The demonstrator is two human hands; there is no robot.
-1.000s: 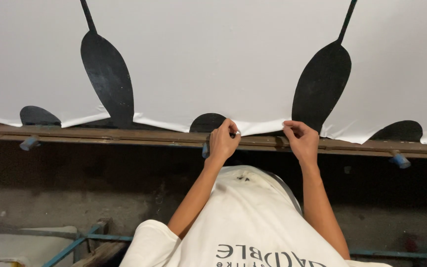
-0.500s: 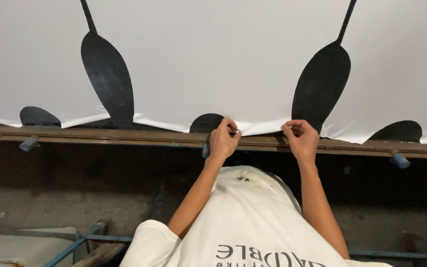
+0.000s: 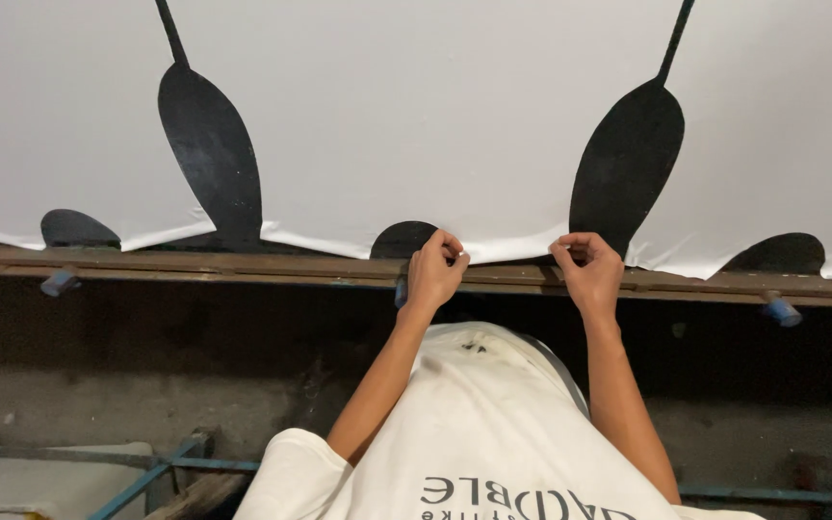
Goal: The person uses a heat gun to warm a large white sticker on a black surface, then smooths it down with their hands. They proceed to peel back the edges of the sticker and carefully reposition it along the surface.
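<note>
Here, left hand (image 3: 433,273) and right hand (image 3: 587,273) — both pinching white cloth (image 3: 416,106) edge, above wooden rail (image 3: 243,265).

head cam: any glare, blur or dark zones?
Head view: sharp, no motion blur on the left hand or right hand; white fabric evenly lit, no glare; under the wooden rail it is dim with little detail; the rail looks slightly bowed.

Left hand (image 3: 432,273) and right hand (image 3: 587,271) pinch the white sheet's (image 3: 416,106) lower edge, apparently against the wooden rail (image 3: 243,265), between black leaf-shaped cutouts (image 3: 212,149).
</note>
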